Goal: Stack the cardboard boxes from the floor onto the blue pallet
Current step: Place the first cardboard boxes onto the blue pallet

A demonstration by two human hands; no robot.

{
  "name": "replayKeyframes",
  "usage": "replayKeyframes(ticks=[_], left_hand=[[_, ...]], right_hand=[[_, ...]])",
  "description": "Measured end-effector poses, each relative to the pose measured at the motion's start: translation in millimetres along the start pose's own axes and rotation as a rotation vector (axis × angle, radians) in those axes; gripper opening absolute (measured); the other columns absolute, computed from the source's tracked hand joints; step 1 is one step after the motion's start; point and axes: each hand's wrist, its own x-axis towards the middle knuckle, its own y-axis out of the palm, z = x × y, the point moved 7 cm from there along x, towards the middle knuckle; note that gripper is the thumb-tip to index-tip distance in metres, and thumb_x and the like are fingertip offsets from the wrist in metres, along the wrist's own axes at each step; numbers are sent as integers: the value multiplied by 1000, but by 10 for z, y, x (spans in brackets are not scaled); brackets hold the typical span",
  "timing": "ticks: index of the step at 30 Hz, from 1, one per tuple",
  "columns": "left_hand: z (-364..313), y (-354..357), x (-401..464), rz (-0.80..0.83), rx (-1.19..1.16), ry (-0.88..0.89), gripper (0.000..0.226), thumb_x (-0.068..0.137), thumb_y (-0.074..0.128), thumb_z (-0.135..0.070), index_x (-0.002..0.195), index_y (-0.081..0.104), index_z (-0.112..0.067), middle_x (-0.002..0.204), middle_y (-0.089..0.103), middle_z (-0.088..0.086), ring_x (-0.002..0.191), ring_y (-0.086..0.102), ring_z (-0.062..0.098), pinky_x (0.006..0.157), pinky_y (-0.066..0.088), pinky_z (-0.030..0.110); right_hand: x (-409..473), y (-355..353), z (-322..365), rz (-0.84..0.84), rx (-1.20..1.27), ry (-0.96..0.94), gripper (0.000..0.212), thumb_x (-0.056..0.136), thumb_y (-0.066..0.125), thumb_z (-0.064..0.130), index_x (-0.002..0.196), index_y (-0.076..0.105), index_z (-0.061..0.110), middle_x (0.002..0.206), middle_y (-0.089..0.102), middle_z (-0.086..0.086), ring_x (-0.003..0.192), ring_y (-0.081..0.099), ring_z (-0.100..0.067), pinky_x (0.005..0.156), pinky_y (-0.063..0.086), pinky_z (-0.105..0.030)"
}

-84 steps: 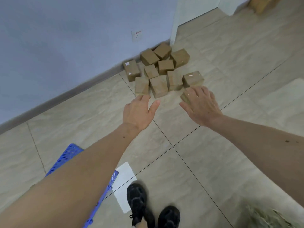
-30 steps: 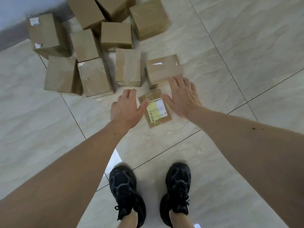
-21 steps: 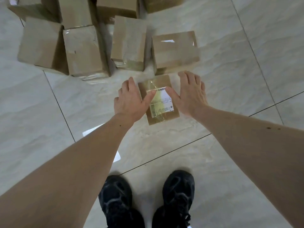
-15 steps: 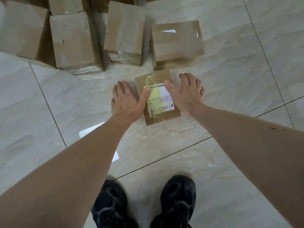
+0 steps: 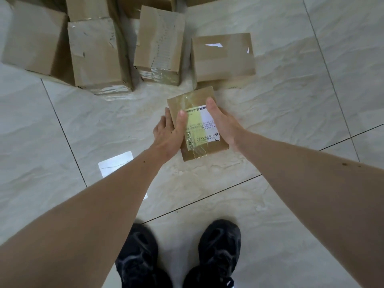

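Head cam, looking straight down: both hands are on a small flat brown cardboard box with a yellow-and-white shipping label (image 5: 197, 123) taped on top, sitting just above frame centre. The left hand (image 5: 168, 132) grips its left edge, thumb laid over the top onto the label, fingers down the side. The right hand (image 5: 223, 125) has the right edge the same way, thumb across the top, fingers hidden behind the box. So both are wrapped around it, not spread at all. Can't really tell if it's resting on the pale marble-look tiled floor (image 5: 291, 121) or lifted off it. At 12 o'clock from it, nearly touching, is a squat taped brown carton (image 5: 223, 57). At 11 o'clock there's a taller brown carton with clear tape (image 5: 160, 44), and further toward 10 o'clock a scuffed brown carton (image 5: 95, 55) and a plain brown carton (image 5: 33, 38) beside it, more cut off along the top edge. Pair of black sneakers (image 5: 178, 256) at 6 o'clock. A bright white patch (image 5: 115, 164) shows on the tile at 8 o'clock from the box.
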Motion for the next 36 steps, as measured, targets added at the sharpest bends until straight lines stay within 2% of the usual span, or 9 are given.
replayKeyframes(ticks=[3, 8, 11, 14, 19, 25, 29, 32, 36], left_hand=[[-66, -142, -181, 66, -295, -58, 99, 66, 19, -101, 152, 7, -54, 154, 43, 0, 143, 40, 26, 116, 29, 56], [-468, -595, -606, 35, -452, -46, 114, 56, 29, -104, 153, 6, -50, 145, 54, -2, 126, 59, 23, 106, 47, 51], [-735, -923, -900, -7, -487, -7, 103, 68, 29, -98, 155, 16, -43, 143, 55, -6, 123, 59, 14, 104, 48, 40], [-974, -1274, -1192, -78, -507, 70, 74, 91, 27, -76, 150, 32, -31, 126, 61, -10, 110, 61, 1, 93, 50, 24], [-1194, -1863, -1677, -144, -534, 105, 81, 86, 27, -81, 148, 38, -32, 127, 64, -7, 113, 63, 8, 99, 50, 31], [-1233, -2585, -2199, -229, -585, 112, 91, 76, 27, -92, 145, 42, -36, 128, 64, -9, 117, 62, 11, 106, 46, 43], [-1084, -2980, -2507, -279, -634, 97, 93, 72, 29, -96, 142, 48, -37, 123, 68, -9, 115, 65, 14, 106, 46, 47], [-877, -3267, -2739, -331, -665, 91, 90, 73, 30, -96, 140, 49, -38, 124, 68, -9, 115, 65, 15, 105, 46, 47], [-472, -3607, -3066, -363, -715, 82, 92, 73, 31, -96, 138, 50, -34, 121, 70, -7, 112, 67, 14, 103, 48, 45]], right_hand=[[-224, 11, 220, 71, 130, -7, 90, 82, 35, 87, 139, 55, 20, 128, 64, 3, 119, 60, -16, 89, 41, -26], [-678, 9, 679, 111, 210, -9, 99, 63, 44, 97, 124, 68, 22, 116, 74, 1, 109, 69, -19, 106, 47, -41], [-1028, 3, 1043, 133, 273, -32, 76, 74, 49, 84, 114, 74, 25, 108, 78, 0, 103, 73, -22, 104, 51, -44], [-1362, -9, 1418, 92, 298, -57, 83, 59, 56, 90, 116, 73, 31, 112, 76, 1, 104, 73, -23, 102, 52, -46], [-1916, 54, 2051, 73, 208, -95, 90, 60, 52, 91, 120, 70, 26, 112, 75, 0, 105, 71, -23, 103, 51, -44], [-2441, 259, 2767, 109, 65, -193, 43, 94, 45, 70, 83, 61, 32, 87, 67, 12, 86, 64, -10, 85, 48, -27], [-2769, 569, 3157, 144, -13, -235, 48, 91, 45, 73, 94, 63, 29, 86, 63, 14, 82, 60, -4, 94, 43, -31], [-2960, 916, 3332, 184, -59, -233, 69, 81, 46, 83, 106, 71, 25, 99, 76, 3, 96, 71, -19, 101, 50, -40], [-3249, 1494, 3516, 231, -82, -254, 73, 71, 45, 92, 105, 72, 32, 104, 76, 4, 101, 71, -20, 103, 49, -44]])
